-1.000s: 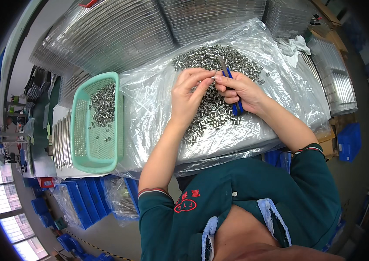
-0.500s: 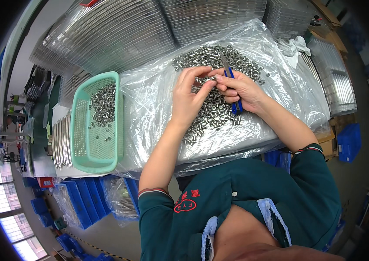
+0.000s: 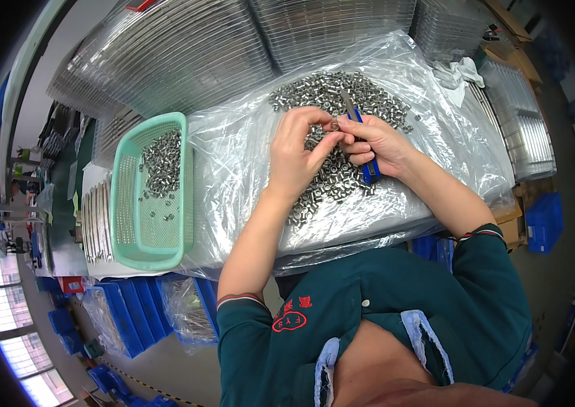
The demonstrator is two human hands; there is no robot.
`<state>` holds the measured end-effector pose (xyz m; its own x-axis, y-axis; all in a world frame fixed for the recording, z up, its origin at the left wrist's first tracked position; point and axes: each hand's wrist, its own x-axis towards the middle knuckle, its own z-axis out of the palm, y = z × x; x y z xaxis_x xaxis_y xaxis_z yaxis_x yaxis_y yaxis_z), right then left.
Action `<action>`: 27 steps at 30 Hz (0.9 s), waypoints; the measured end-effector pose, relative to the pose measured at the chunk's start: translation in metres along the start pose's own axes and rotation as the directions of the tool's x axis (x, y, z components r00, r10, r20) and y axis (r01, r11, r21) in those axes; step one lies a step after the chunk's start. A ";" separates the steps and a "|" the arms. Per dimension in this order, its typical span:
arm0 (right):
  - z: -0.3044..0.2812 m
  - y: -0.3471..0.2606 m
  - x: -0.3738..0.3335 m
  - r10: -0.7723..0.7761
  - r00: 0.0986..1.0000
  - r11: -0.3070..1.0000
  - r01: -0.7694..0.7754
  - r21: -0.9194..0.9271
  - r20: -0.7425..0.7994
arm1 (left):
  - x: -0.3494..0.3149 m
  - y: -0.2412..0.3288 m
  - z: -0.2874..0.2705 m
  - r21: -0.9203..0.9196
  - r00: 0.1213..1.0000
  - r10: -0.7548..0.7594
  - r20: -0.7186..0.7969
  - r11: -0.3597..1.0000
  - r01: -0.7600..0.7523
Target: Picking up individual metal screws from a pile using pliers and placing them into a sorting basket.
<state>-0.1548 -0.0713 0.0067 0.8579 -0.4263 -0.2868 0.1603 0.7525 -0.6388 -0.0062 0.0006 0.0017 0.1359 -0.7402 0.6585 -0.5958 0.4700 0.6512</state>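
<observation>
Over the metal pile, my right hand is gripping a blue knife; my left hand is curling beside a small ring, pinching or not, I cannot tell.

This is totally looking like a factory workshop: little metal parts are lying heaped on the plastic-covered surface, clear trays are standing stacked along its far edge, blue bins are sitting below its near left corner, and striped tape is running across the floor.
</observation>
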 end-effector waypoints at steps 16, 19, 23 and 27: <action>0.000 0.001 0.000 -0.013 1.000 1.000 0.012 -0.010 -0.021 | 0.001 0.005 -0.002 -0.056 0.999 -0.051 0.001 0.997 0.051; -0.001 0.001 0.000 -0.023 0.999 0.999 0.022 -0.027 -0.022 | 0.000 -0.002 -0.003 -0.009 1.000 0.005 0.020 1.000 -0.005; 0.002 -0.003 -0.003 -0.123 0.992 0.975 0.114 -0.190 -0.035 | -0.001 -0.005 -0.003 -0.006 1.000 -0.015 -0.012 1.000 0.014; 0.011 -0.009 -0.010 -0.383 0.923 0.846 0.331 -0.419 -0.044 | 0.000 -0.003 -0.005 -0.149 0.968 -0.249 -0.037 0.959 0.241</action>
<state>-0.1597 -0.0682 0.0237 0.7087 -0.7036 -0.0519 0.2149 0.2854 -0.9340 -0.0008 0.0016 0.0016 0.3088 -0.8156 0.4893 -0.4205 0.3444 0.8394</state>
